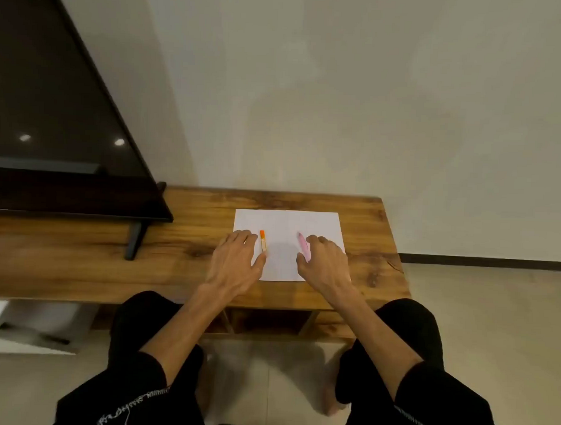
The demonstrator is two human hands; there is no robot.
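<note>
A white sheet of paper lies on the low wooden table. An orange marker lies on the sheet's left part, and a pink marker on its right part. My left hand rests over the sheet's left edge, fingers relaxed, its thumb tip close to the orange marker's near end. My right hand hovers over the right part with fingers loosely curled; its index finger lies along the pink marker, and whether it holds the marker is unclear.
A black television stands on the table's left part, one foot reaching toward the front edge. A pale wall rises behind the table. My knees in black trousers sit in front of the table, above a tiled floor.
</note>
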